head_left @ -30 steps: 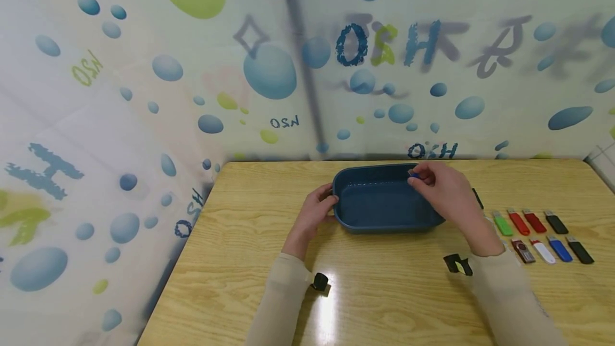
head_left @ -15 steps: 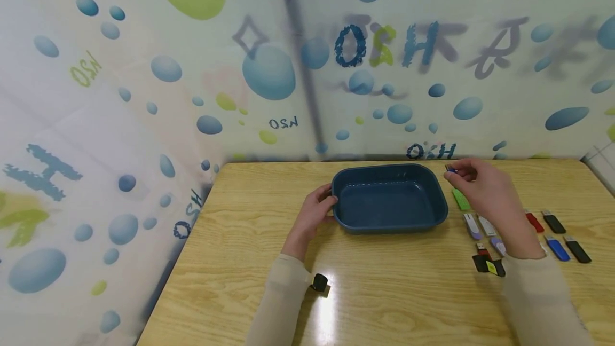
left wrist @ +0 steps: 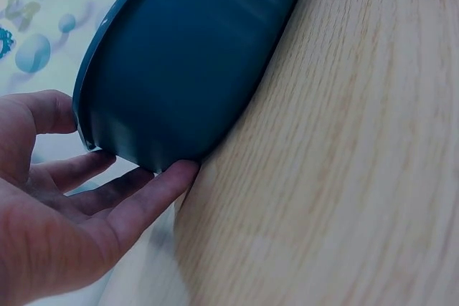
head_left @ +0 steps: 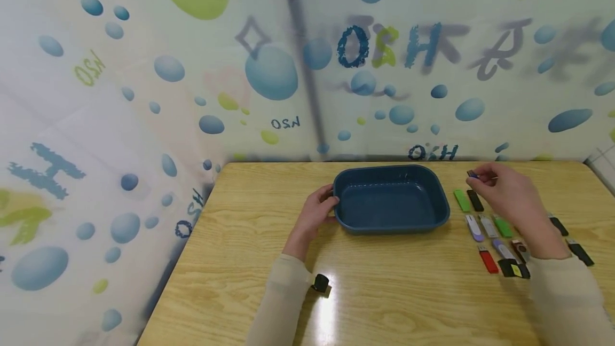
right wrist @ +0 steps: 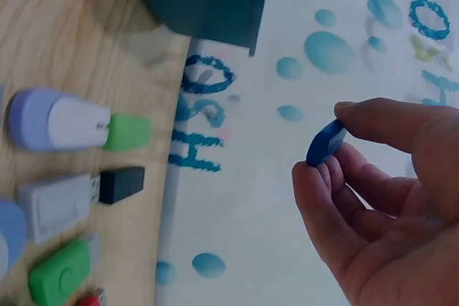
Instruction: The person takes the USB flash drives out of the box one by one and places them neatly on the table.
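A curtain [head_left: 144, 68] printed with blue and green bubbles hangs behind and to the left of the bench [head_left: 384, 292]; its mirrored lettering reads "H2O" backwards, in large blue and green letters above the tray and in small dark ones near the bench's far edge. The wooden bench has a broad bare stretch in front of the tray and along its near edge, while its left edge drops off close to the curtain. A dark blue tray [head_left: 391, 199] sits near the far edge, nothing showing inside it. The left hand [head_left: 317, 212] rests against the tray's left end, thumb over the rim and straight fingers under its outer wall. The right hand [head_left: 504, 191] hovers to the right of the tray, above the rows of memory sticks [head_left: 485, 226], and pinches a small blue stick [right wrist: 326, 141] between thumb and fingertips, clear of the bench. The sticks lie close together in green, black, lilac, grey and red, just beside the tray's right end. No writing on them can be read.
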`<action>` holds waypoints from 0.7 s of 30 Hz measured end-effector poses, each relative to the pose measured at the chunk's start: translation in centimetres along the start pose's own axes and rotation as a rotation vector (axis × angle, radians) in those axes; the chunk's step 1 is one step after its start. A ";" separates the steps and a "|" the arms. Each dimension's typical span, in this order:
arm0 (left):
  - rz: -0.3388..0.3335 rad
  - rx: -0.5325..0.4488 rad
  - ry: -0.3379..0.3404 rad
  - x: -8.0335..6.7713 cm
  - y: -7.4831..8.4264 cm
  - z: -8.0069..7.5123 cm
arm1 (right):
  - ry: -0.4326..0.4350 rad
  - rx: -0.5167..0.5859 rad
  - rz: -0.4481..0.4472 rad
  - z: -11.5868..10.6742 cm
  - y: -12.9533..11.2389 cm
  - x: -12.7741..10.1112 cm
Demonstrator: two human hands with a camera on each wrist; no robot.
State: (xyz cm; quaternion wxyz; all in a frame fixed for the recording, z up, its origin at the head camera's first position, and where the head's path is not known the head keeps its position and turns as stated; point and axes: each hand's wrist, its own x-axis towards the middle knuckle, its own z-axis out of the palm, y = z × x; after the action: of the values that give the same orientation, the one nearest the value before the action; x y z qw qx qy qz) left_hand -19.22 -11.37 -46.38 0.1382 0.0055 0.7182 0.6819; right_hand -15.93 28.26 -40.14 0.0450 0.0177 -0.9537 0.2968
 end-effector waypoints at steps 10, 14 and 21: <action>-0.003 -0.008 -0.002 0.0 -0.1 0.0 | -0.033 -0.030 0.052 -0.8 2.1 0.2; 0.001 -0.018 -0.001 0.0 -0.2 -0.1 | -0.063 -0.051 0.062 -1.0 3.0 0.5; 0.006 -0.027 -0.006 0.1 -0.3 -0.1 | -0.113 -0.100 0.062 -1.3 4.9 1.1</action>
State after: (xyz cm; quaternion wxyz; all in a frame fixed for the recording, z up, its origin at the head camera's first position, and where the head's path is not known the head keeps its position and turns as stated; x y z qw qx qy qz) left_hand -19.28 -11.46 -46.65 0.1386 0.0079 0.7086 0.6919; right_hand -17.26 33.05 -41.72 -0.0172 0.0023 -0.9685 0.2484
